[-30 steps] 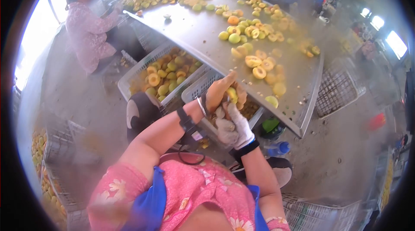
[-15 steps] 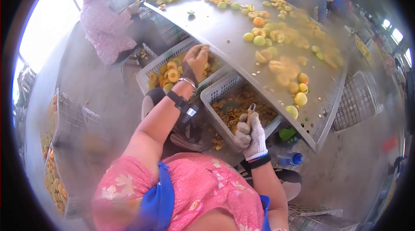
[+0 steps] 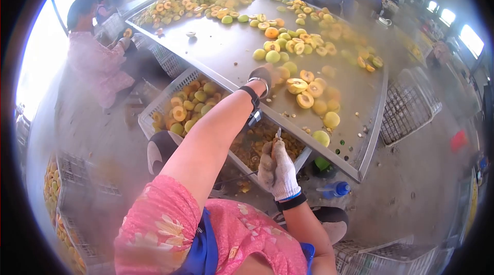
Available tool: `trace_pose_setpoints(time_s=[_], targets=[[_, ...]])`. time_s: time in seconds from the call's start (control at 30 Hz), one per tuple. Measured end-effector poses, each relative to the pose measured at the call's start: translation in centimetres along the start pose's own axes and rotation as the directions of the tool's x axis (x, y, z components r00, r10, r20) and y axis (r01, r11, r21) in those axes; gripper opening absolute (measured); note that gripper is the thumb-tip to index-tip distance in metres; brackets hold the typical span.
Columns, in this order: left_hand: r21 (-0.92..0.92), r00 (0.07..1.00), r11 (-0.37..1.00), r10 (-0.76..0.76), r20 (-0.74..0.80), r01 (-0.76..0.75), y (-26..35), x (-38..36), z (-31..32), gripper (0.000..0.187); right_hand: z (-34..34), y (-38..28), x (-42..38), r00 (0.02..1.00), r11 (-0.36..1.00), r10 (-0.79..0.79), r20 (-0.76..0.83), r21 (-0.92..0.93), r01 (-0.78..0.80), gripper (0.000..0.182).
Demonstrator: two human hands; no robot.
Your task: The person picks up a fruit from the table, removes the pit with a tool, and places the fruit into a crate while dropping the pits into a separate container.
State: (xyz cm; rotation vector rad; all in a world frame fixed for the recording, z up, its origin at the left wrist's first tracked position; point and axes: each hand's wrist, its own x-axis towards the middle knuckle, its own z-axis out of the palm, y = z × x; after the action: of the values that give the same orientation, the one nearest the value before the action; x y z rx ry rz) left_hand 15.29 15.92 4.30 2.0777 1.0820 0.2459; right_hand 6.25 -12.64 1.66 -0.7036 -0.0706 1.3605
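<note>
My left hand [image 3: 266, 75], bare with a bracelet and a black wrist strap, reaches over the edge of the metal table [image 3: 216, 51] to the apricots. Its fingers are blurred beside a whole apricot [image 3: 289, 67] and some halved apricots [image 3: 304, 100]. In a white knit glove, my right hand [image 3: 279, 169] is closed around a small pitting tool [image 3: 278, 135] with a metal tip pointing up. That hand is above a crate [image 3: 242, 164] of apricot pits and scraps. To its left, another white crate [image 3: 149, 115] is filled with halved apricots [image 3: 193, 102].
A large apricot pile [image 3: 190, 4] covers the table's far end. Holes pierce its near right corner. A blue bottle [image 3: 339, 189] stands on the floor below. An empty crate [image 3: 409, 105] is at the right. Another person [image 3: 95, 64] sits at the left, holding a fruit.
My left hand has moved from over the crate of halved apricots up and right onto the table. My right hand stays near the pit crate with the pitting tool. The view has shifted.
</note>
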Motion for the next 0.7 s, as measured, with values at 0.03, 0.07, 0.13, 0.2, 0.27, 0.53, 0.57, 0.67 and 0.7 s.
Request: trace_pose_setpoints(time_s=[0.03,0.07,0.13,0.2,0.27,0.53,0.57,0.67,0.7], targets=[[0.038,0.998,0.998,0.041,-0.038,-0.04,-0.2,0.2,0.5,0.053,0.0,-0.1,-0.1,0.999,0.999,-0.034,-0.013,-0.027,0.033,0.038],[0.076,0.993,0.994,0.084,-0.077,-0.078,-0.5,0.4,1.0,0.051,0.1,-0.3,-0.3,0.998,0.998,-0.049,-0.028,-0.032,0.048,0.037],[0.072,0.969,0.971,0.232,-0.081,-0.226,-1.9,1.7,1.9,0.041,0.5,-0.6,-0.4,0.996,0.996,-0.078,-0.052,-0.044,0.075,0.033],[0.112,0.929,0.926,0.367,-0.04,-0.361,-2.3,1.8,2.1,0.034,0.6,-0.5,-0.1,0.99,0.989,-0.117,-0.083,-0.101,0.109,0.032],[-0.205,0.953,0.934,0.302,0.018,-0.292,-3.2,0.8,1.9,0.037,0.5,-0.6,0.2,0.984,0.97,-0.164,-0.068,-0.196,0.148,0.029],[-0.889,0.978,0.417,0.157,-0.134,-0.189,-2.5,-10.1,-0.8,0.04,0.9,-0.7,1.4,0.914,0.846,-0.395,-0.095,-0.426,0.322,0.019],[-0.968,0.996,0.238,0.064,-0.061,-0.074,-2.5,-10.9,-0.4,0.041,0.8,-0.8,1.0,0.928,0.842,-0.371,-0.045,-0.438,0.315,0.018],[-0.988,0.995,0.131,0.077,-0.066,-0.076,-3.9,-13.1,1.0,0.046,-0.7,-0.4,2.0,0.875,0.617,-0.482,0.053,-0.688,0.382,0.032],[-0.937,0.966,0.263,0.175,-0.188,-0.23,-5.4,-13.0,2.5,0.048,-1.6,-0.1,2.7,0.849,0.539,-0.518,0.1,-0.733,0.415,0.037]])
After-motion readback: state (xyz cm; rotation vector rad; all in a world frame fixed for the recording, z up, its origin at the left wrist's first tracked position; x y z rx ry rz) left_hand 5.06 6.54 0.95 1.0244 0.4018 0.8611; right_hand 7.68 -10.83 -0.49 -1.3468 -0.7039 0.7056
